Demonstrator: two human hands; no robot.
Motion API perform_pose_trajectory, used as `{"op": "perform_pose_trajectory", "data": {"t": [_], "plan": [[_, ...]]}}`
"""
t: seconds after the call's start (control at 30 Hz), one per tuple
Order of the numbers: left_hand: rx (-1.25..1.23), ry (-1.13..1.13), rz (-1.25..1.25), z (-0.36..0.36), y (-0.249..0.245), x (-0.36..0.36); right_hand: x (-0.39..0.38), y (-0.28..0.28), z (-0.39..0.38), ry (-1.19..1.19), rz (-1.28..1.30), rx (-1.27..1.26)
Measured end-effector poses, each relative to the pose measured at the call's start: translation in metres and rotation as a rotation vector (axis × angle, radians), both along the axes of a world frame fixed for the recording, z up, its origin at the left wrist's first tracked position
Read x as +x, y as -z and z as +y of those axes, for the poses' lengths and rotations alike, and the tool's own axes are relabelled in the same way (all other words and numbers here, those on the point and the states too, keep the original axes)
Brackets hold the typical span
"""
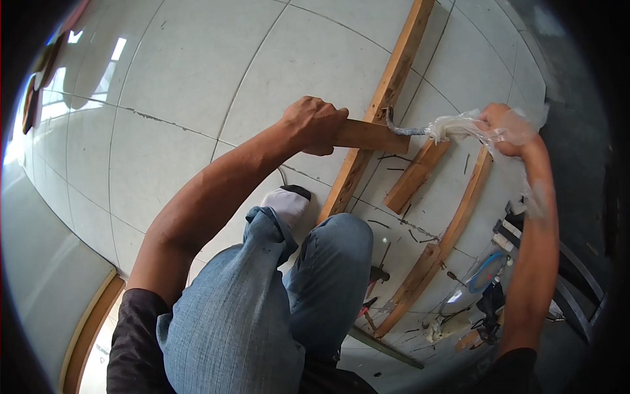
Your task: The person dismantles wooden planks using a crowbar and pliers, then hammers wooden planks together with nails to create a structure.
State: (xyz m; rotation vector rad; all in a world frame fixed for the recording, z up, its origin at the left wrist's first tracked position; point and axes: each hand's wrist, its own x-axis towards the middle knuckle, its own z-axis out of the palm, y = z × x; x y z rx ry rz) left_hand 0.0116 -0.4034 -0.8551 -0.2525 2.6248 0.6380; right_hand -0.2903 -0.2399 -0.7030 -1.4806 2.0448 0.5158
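Note:
My left hand is closed around one end of a short wooden block, which lies across a long wooden beam on the tiled floor. A pry bar with a curved, hooked end reaches over the block's far end. Clear plastic sheeting is wrapped about the bar's handle, and my right hand grips it through the plastic. Loose plastic hangs along my right forearm. Close below the bar lies another short piece of wood.
A long wooden strip and a wood piece lie to the right, with several loose nails around. A hammer is beside my knee. Blue cord and cluttered tools sit at the lower right. A white wall panel stands left.

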Motion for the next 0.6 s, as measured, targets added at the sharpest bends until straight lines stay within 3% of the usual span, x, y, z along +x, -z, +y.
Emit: {"op": "perform_pose_trajectory", "data": {"t": [0.03, 0.13, 0.27, 0.37, 0.47, 0.6], "plan": [[-0.001, -0.012, -0.003, 0.000, 0.002, 0.000, -0.015, 0.005, -0.003, -0.261, 0.062, 0.078], [-0.002, -0.032, 0.031, -0.003, 0.010, 0.006, 0.052, -0.015, -0.023, 0.089, 0.443, 0.146], [-0.043, -0.034, -0.017, -0.001, 0.003, 0.007, 0.091, -0.027, -0.028, -0.032, 0.584, 0.034], [-0.045, 0.001, 0.018, 0.008, 0.002, -0.002, 0.141, -0.017, -0.020, 0.065, 0.674, -0.030], [-0.054, 0.010, -0.013, 0.026, -0.011, 0.011, 0.165, -0.011, -0.023, 0.108, 0.674, 0.049], [-0.086, 0.012, -0.048, 0.012, -0.016, 0.001, 0.114, -0.032, 0.002, 0.100, 0.481, 0.046]]}}
